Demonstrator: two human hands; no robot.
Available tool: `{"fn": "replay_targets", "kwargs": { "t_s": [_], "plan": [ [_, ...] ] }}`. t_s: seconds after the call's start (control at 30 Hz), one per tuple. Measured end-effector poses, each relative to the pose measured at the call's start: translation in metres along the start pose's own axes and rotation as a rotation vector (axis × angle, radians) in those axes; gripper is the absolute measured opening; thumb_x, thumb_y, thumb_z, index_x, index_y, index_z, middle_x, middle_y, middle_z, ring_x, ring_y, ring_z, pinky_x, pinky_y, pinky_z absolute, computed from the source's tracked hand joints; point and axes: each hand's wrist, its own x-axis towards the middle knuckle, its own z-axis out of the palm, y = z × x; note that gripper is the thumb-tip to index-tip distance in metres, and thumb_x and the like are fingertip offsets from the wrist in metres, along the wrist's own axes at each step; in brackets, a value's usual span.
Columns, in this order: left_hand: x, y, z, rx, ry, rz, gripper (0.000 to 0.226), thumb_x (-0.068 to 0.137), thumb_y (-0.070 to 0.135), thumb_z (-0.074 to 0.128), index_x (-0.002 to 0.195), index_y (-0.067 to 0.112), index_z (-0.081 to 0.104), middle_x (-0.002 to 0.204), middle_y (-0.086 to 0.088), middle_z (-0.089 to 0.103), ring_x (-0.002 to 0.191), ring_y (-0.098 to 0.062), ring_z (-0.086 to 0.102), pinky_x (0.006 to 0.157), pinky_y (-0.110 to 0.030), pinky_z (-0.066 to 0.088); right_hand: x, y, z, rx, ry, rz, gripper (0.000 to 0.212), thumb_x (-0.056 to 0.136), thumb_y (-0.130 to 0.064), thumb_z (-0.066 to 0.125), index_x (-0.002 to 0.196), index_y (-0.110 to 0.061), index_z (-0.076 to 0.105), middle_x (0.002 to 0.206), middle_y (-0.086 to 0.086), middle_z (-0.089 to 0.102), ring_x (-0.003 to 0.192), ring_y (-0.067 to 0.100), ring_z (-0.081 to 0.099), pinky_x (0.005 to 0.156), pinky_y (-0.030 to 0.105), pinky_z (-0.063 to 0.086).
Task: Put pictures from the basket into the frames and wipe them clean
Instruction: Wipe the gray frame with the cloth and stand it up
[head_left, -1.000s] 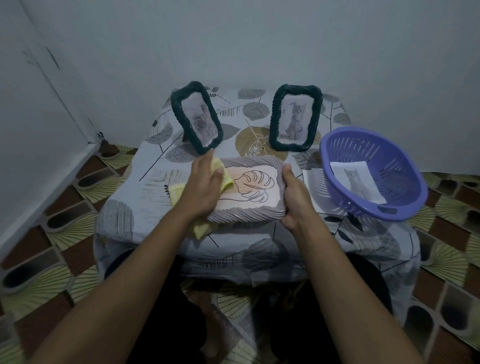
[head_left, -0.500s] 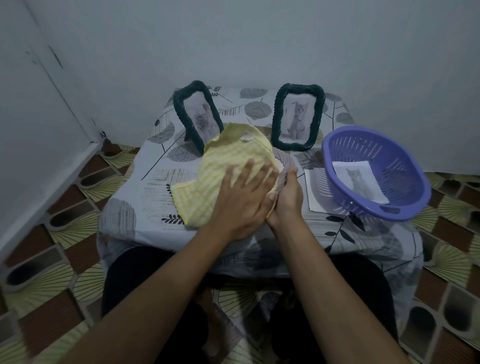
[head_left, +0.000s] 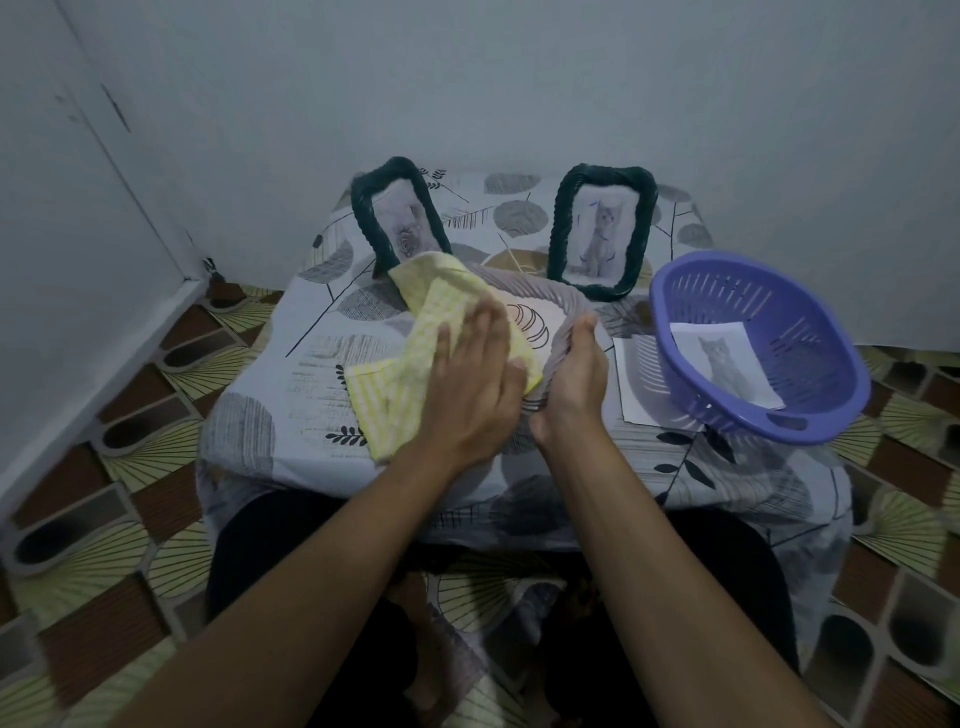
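Observation:
A grey braided frame (head_left: 540, 299) with a leaf drawing stands tilted up at the table's middle. My right hand (head_left: 571, 374) grips its right edge. My left hand (head_left: 472, 384) presses a yellow checked cloth (head_left: 410, 374) flat against the frame's glass, fingers straight. The cloth hides most of the frame's left half. Two dark green frames (head_left: 397, 215) (head_left: 602, 231) stand upright at the back, each with a picture inside. A purple basket (head_left: 810, 410) at the right holds a cat picture (head_left: 724, 364).
A low table with a leaf-patterned cloth (head_left: 291, 395) stands against the grey wall. A white sheet (head_left: 636, 379) lies partly under the basket. Patterned floor tiles surround the table, and my legs reach under its front edge.
The grey frame went from lying flat to tilted up under my right hand. My left hand spread the cloth over the glass and has slid it left, uncovering part of the leaf drawing.

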Motion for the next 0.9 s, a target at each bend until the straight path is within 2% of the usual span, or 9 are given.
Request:
{"fn": "replay_targets", "kwargs": {
  "t_s": [0.1, 0.17, 0.3, 0.5, 0.63, 0.67, 0.73, 0.8, 0.9],
  "plan": [
    [-0.002, -0.014, -0.002, 0.024, -0.026, 0.219, 0.063, 0.101, 0.043, 0.010, 0.158, 0.016, 0.014, 0.166, -0.002, 0.010, 0.154, -0.016, 0.003, 0.124, -0.044, 0.003, 0.007, 0.005, -0.004, -0.008, -0.004, 0.010, 0.064, 0.098, -0.053, 0.043, 0.143, -0.009, 0.049, 0.143, 0.013, 0.055, 0.131, 0.026, 0.054, 0.109, 0.053, 0.044],
    [0.005, -0.036, -0.007, 0.118, -0.017, 0.233, 0.060, 0.103, 0.049, 0.004, 0.158, 0.027, 0.013, 0.167, 0.000, 0.006, 0.154, -0.020, -0.001, 0.123, -0.049, 0.005, 0.004, 0.003, -0.007, -0.025, -0.021, 0.022, 0.062, 0.099, -0.052, 0.041, 0.139, -0.006, 0.053, 0.135, 0.018, 0.060, 0.125, 0.031, 0.059, 0.105, 0.058, 0.046],
    [0.022, -0.068, -0.020, 0.091, 0.031, -0.153, 0.061, 0.100, 0.060, 0.003, 0.156, 0.039, -0.006, 0.165, 0.002, -0.019, 0.152, -0.029, -0.017, 0.120, -0.061, -0.002, -0.001, -0.006, -0.010, -0.052, -0.009, 0.041, 0.050, 0.108, -0.040, 0.033, 0.130, -0.002, 0.057, 0.120, 0.024, 0.067, 0.108, 0.039, 0.067, 0.092, 0.061, 0.053],
    [0.032, -0.038, -0.025, -0.082, 0.018, -0.460, 0.073, 0.104, 0.053, 0.015, 0.157, 0.009, -0.010, 0.166, -0.010, -0.011, 0.153, -0.030, -0.007, 0.122, -0.054, -0.003, -0.008, -0.004, -0.003, -0.063, -0.036, 0.078, 0.055, 0.107, -0.045, 0.032, 0.136, -0.004, 0.054, 0.122, 0.022, 0.067, 0.110, 0.037, 0.067, 0.093, 0.056, 0.054],
    [0.017, -0.002, -0.012, -0.024, -0.049, -0.238, 0.076, 0.099, 0.053, 0.008, 0.156, 0.005, -0.009, 0.165, -0.016, -0.013, 0.152, -0.024, -0.014, 0.122, -0.042, -0.011, -0.008, 0.006, 0.004, -0.060, -0.061, 0.034, 0.063, 0.100, -0.048, 0.043, 0.143, -0.002, 0.047, 0.143, 0.019, 0.054, 0.132, 0.030, 0.053, 0.112, 0.053, 0.041],
    [0.012, 0.004, -0.009, -0.008, -0.060, -0.143, 0.075, 0.098, 0.052, 0.007, 0.156, 0.006, -0.008, 0.165, -0.013, -0.012, 0.152, -0.021, -0.014, 0.123, -0.038, -0.011, -0.008, 0.004, 0.004, -0.078, -0.044, 0.036, 0.060, 0.103, -0.046, 0.042, 0.141, 0.000, 0.049, 0.139, 0.020, 0.056, 0.129, 0.031, 0.056, 0.108, 0.050, 0.045],
    [0.003, 0.006, -0.004, 0.038, -0.060, 0.025, 0.071, 0.098, 0.051, 0.004, 0.158, 0.013, -0.006, 0.166, -0.005, -0.011, 0.151, -0.013, -0.015, 0.122, -0.034, -0.010, -0.004, -0.001, -0.001, -0.104, -0.047, 0.053, 0.056, 0.106, -0.043, 0.037, 0.131, 0.003, 0.056, 0.124, 0.024, 0.065, 0.113, 0.035, 0.066, 0.087, 0.041, 0.059],
    [0.000, -0.002, -0.004, 0.111, -0.042, 0.111, 0.068, 0.098, 0.053, 0.004, 0.159, 0.023, -0.001, 0.166, 0.004, -0.008, 0.152, -0.013, -0.012, 0.123, -0.038, -0.004, 0.001, -0.003, -0.006, -0.106, -0.052, 0.070, 0.055, 0.107, -0.043, 0.035, 0.128, 0.002, 0.058, 0.119, 0.024, 0.068, 0.107, 0.035, 0.069, 0.080, 0.040, 0.061],
    [0.000, -0.022, -0.006, 0.206, 0.020, 0.036, 0.064, 0.098, 0.058, 0.004, 0.158, 0.035, -0.001, 0.165, 0.010, -0.009, 0.153, -0.022, -0.013, 0.122, -0.051, -0.002, 0.001, -0.006, -0.009, -0.145, -0.075, 0.067, 0.054, 0.107, -0.044, 0.033, 0.130, -0.002, 0.057, 0.120, 0.021, 0.068, 0.111, 0.034, 0.067, 0.096, 0.050, 0.054]
  ]
}}
